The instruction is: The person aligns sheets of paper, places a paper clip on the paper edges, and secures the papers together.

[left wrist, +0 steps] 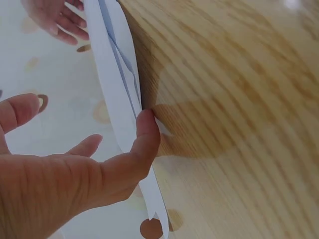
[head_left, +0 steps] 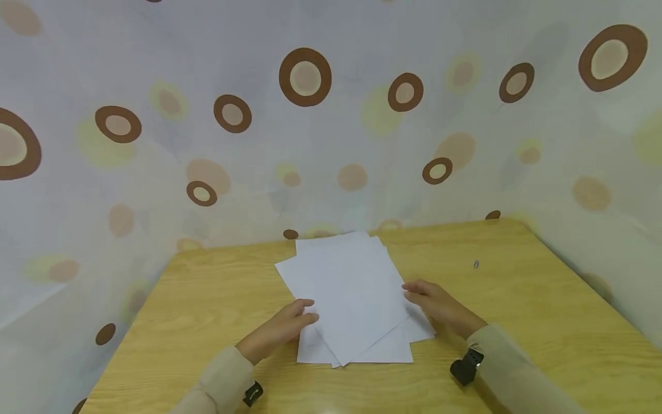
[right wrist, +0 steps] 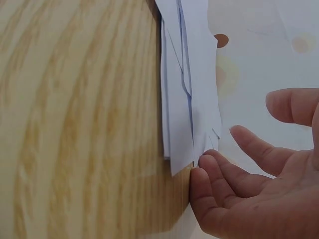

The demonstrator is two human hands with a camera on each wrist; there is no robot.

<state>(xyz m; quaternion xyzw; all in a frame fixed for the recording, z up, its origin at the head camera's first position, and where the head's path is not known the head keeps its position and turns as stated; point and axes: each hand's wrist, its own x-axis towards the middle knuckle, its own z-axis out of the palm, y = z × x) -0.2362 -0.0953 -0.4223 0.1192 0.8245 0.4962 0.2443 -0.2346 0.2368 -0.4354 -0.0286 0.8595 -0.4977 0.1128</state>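
Several sheets of white paper [head_left: 351, 299] lie in an uneven pile on the wooden table, turned at different angles with corners sticking out. At the pile's left edge is my left hand [head_left: 279, 329]; in the left wrist view a fingertip [left wrist: 146, 119] touches the sheets' side while the thumb stands apart. My right hand [head_left: 439, 302] is at the opposite edge. Its lower fingertips [right wrist: 202, 179] meet the paper edges in the right wrist view, with the thumb raised away from them. Neither hand pinches the paper. Some sheets bow up slightly, leaving gaps between layers.
A small metallic paper clip [head_left: 476, 264] lies on the table [head_left: 543, 322] to the right of the pile. Behind and at both sides hangs a pale cloth [head_left: 351, 138] with brown rings and dots. Each wrist wears a black strap.
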